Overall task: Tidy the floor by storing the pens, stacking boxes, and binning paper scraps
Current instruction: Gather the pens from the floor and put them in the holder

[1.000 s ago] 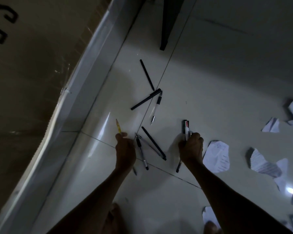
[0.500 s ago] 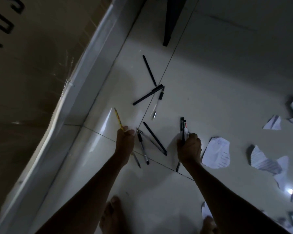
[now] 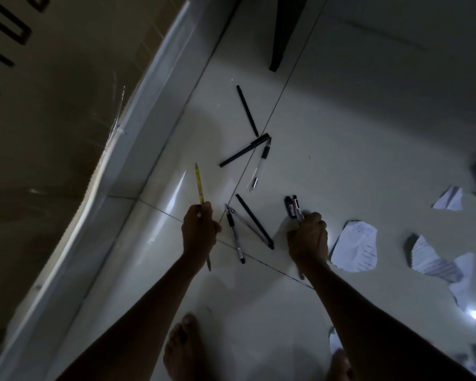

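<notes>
Bare feet [image 3: 182, 350] at near edge on tiled floor [image 3: 368, 133]. L hand [image 3: 199, 229]: fingers curled round a yellow pencil [image 3: 199, 185], tip pointing away, plus a dark pen [image 3: 209, 264] whose end pokes out below the wrist. R hand [image 3: 308, 237]: fingers clenched on a bundle of pens [image 3: 294, 209]. Btwn the hands, approx. three loose pens [image 3: 254, 221] lie in a V on the floor. Paper scraps [image 3: 355, 246] lie just right of R hand & beyond. Farther off, three more pens [image 3: 243, 151] lie by a tile joint, ends nearly meeting. Cardboard box [image 3: 52, 119] along left; dark furniture leg [image 3: 282, 31] at far end.
</notes>
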Demonstrator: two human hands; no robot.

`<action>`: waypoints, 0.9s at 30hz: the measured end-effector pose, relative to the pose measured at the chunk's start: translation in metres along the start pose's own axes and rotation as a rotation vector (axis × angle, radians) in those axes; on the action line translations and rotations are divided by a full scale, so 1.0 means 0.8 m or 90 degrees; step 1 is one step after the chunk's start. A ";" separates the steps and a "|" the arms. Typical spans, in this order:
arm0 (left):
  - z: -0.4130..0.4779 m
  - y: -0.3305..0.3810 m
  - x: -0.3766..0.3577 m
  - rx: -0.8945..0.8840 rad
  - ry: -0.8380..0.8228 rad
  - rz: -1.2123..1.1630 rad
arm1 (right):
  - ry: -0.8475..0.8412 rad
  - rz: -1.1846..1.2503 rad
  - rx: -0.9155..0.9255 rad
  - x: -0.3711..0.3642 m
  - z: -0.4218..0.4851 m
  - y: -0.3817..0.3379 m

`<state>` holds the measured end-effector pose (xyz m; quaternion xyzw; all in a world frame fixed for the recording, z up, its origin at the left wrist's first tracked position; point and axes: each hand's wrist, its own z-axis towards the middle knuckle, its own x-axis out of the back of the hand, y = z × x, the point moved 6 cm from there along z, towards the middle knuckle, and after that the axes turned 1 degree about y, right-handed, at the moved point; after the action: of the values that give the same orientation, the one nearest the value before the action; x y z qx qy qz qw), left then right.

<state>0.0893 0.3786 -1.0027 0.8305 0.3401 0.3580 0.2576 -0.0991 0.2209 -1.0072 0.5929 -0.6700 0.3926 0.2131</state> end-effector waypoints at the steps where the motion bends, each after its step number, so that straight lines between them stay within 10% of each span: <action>1: -0.001 -0.003 -0.002 0.007 0.021 0.034 | 0.002 -0.020 0.015 -0.001 -0.001 0.000; 27: -0.036 -0.011 -0.070 -0.159 0.001 0.339 | 0.029 0.220 0.017 0.024 0.043 -0.037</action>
<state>0.0349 0.3473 -1.0144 0.8522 0.0637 0.4529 0.2544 -0.0685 0.1828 -1.0053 0.4626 -0.7516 0.4457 0.1500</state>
